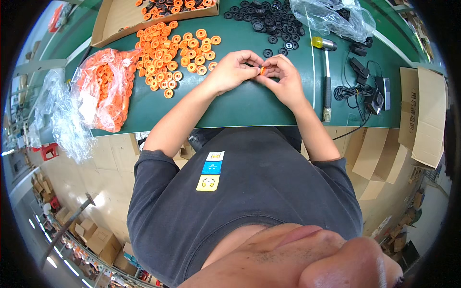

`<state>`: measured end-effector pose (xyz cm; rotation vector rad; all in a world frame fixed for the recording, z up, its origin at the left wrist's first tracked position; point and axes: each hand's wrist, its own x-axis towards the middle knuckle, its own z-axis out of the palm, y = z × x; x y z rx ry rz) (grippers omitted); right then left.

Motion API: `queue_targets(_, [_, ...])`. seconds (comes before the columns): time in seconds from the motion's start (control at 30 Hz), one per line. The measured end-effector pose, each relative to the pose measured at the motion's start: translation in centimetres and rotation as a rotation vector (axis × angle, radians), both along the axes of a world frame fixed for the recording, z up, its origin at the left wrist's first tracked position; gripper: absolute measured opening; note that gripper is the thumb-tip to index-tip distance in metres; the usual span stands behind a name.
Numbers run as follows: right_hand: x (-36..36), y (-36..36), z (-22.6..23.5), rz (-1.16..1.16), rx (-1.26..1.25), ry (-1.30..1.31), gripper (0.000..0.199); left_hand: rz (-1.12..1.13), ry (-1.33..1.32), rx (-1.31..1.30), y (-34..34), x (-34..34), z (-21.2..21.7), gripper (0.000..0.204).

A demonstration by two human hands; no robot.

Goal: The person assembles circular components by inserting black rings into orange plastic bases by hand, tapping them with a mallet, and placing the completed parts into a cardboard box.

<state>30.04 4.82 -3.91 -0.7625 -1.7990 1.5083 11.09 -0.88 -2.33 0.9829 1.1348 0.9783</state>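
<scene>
Over the green table (192, 111), my left hand (235, 72) and my right hand (284, 79) meet fingertip to fingertip. Between them they pinch a small orange wheel-like ring (262, 70), mostly covered by the fingers. A dark bit shows beside it, too small to make out. To the left of my left hand lies a spread of loose orange rings (163, 55). Beyond my right hand, many round black parts (273, 21) are scattered at the back.
A clear bag of orange rings (108, 89) lies at the left. A cardboard tray (103, 26) of orange and black parts stands behind. On the right are a mallet (327, 72), black cables with adapters (357, 91), a plastic bag (336, 17) and a cardboard box (425, 115).
</scene>
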Motion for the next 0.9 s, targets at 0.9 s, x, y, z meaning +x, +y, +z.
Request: queue_targets(0.9, [2.2, -8.0, 3.7, 0.481, 0.256, -0.144, 0.026, -0.144, -0.172, -0.141, -11.1, 3.7, -0.1, 0.016])
